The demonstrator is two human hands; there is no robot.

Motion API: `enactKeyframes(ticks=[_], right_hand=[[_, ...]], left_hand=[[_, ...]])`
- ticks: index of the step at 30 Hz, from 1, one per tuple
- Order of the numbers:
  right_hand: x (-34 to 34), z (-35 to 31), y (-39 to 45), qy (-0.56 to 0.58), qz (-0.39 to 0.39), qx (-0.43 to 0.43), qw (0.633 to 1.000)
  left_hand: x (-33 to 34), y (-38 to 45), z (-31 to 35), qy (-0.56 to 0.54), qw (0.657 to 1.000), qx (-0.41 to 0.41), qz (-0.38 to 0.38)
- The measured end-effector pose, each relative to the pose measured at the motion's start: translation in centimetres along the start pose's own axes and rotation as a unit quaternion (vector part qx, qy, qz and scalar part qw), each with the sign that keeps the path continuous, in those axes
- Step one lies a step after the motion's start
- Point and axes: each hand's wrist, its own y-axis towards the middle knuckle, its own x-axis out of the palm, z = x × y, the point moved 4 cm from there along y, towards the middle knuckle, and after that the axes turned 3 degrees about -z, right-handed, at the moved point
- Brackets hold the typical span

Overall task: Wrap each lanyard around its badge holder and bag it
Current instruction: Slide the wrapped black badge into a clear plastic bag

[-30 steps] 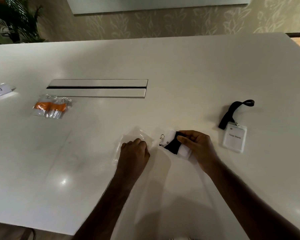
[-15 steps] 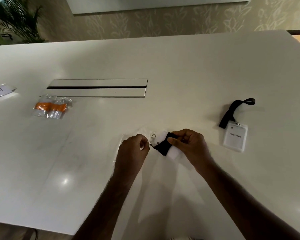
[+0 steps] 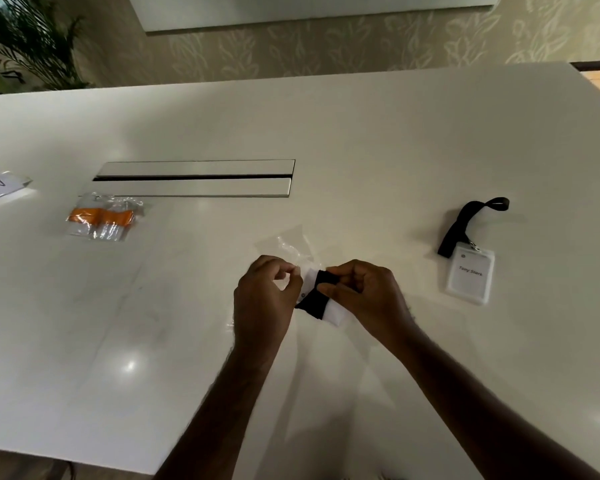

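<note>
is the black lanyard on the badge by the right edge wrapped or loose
Loose: the lanyard trails off the badge across the table, unwrapped.

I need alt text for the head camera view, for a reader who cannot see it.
Two hands meet over a white table: the right hand holds a badge wrapped in black lanyard, the left hand pinches a clear bag. An unwrapped badge lies right, a bagged orange one left.

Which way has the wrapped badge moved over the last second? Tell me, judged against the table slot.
Yes. The wrapped badge, gripped by the right hand, has moved left toward the left hand, coming nearer below the slot's right end.
</note>
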Motion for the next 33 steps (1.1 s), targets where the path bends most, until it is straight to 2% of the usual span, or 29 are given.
enactKeyframes(ticks=[6,14,20,26,33], right_hand=[[0.1,-0.7,0.2,-0.038,-0.032,-0.021,0.999],[-1.0,-0.6,0.8,0.116,0.059,0.019,0.991],[-0.9,-1.0,0.3,0.104,0.091,-0.003,0.99],[-0.2,-1.3,0.0,0.077,0.085,-0.016,0.993],[0.5,-1.7,0.2,0.067,0.018,-0.044,0.997]], left_hand=[[-0.2,0.0,0.6,0.009,0.999,0.029,0.018],[-0.2,-0.2,0.5,0.039,0.997,0.066,0.002],[0.2,-0.7,1.1,0.001,0.996,0.083,-0.017],[0.4,-0.7,1.7,-0.011,0.995,0.098,-0.015],[0.1,-0.7,1.7,0.01,0.991,0.133,-0.006]])
